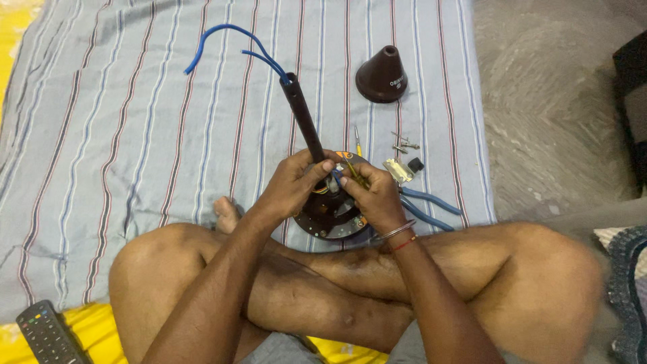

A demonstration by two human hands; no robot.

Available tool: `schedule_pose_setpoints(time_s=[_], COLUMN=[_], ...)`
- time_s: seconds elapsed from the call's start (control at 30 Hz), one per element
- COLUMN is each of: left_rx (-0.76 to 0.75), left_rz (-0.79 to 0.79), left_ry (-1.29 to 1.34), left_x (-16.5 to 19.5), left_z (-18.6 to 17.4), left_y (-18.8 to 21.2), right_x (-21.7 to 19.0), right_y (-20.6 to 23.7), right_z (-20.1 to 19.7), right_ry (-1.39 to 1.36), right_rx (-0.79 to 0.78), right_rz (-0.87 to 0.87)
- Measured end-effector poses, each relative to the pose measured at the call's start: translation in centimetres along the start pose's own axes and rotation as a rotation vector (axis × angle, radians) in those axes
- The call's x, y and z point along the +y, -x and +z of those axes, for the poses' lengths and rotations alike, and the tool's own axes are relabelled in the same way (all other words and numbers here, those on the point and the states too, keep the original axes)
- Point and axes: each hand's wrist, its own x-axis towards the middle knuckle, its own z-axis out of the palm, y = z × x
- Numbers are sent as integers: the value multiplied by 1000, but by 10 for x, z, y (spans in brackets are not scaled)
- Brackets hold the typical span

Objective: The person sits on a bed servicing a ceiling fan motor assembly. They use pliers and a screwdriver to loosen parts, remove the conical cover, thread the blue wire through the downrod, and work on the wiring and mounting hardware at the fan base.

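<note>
Left hand (293,185): grasps black metal rod (303,118) with blue wires (222,37)
Right hand (374,195): pinches thin yellow tool (355,174) over round dark motor (330,212)
Around: brown plastic cone (382,75) upper centre, small metal screws (403,143)

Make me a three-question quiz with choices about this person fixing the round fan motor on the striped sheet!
1. Where is the remote control?
A. bottom left corner
B. beside the cone
C. on the motor

2. What colour are the wires coming out of the rod?
A. red
B. blue
C. green

3. How does the dark cone cover sit?
A. on its side
B. upside down
C. upright, narrow end up

Answers: 1 A, it lies by the person's left knee; 2 B, both wires are blue; 3 C, its wide base rests on the striped sheet.
</note>
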Motion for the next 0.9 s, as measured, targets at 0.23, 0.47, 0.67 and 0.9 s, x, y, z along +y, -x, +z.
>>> schedule_pose_setpoints(time_s=[0.23, 0.47, 0.67, 0.9], left_rx=[26, -2, 3, 9], left_rz=[-16, -51, -26, -127], left_ry=[-100, -86, -50, -54], left_x=[3, 8, 11, 10], left_z=[0, -1, 0, -1], left_y=[0, 1, 2, 1], right_x=[-1, -2, -11, -8], right_y=[-1, -3, 0, 0], right_z=[1, -1, -11, 0], right_ry=[-124, -213, -295, -28], right_rx=[37, 54, 28, 152], right_rz=[57, 24, 118, -198])
